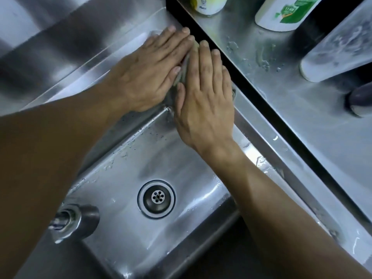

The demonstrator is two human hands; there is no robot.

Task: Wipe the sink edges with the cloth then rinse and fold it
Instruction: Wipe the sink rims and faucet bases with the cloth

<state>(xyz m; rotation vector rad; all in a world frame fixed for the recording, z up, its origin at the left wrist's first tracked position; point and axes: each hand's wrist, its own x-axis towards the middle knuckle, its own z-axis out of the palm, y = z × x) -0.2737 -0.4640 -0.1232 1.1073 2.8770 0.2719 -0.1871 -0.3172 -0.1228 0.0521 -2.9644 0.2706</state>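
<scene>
A greyish-green cloth (pixel 182 74) lies on the far corner of the steel sink's rim (pixel 259 156), almost wholly hidden under my hands. My left hand (pixel 153 75) lies flat on it with fingers stretched out. My right hand (pixel 203 101) lies flat beside it, fingers together, pressing the cloth's right part. Only a narrow strip of cloth shows between the two hands. The sink basin (pixel 128 174) below is wet, with a round drain (pixel 156 198) in its floor.
A tap (pixel 74 220) juts in at the lower left of the basin. To the right, past a dark gap, a wet steel counter (pixel 281 81) carries a white-and-green bottle (pixel 283 13), another bottle (pixel 209 5), a frosted container (pixel 338 45) and a dark object (pixel 360 99).
</scene>
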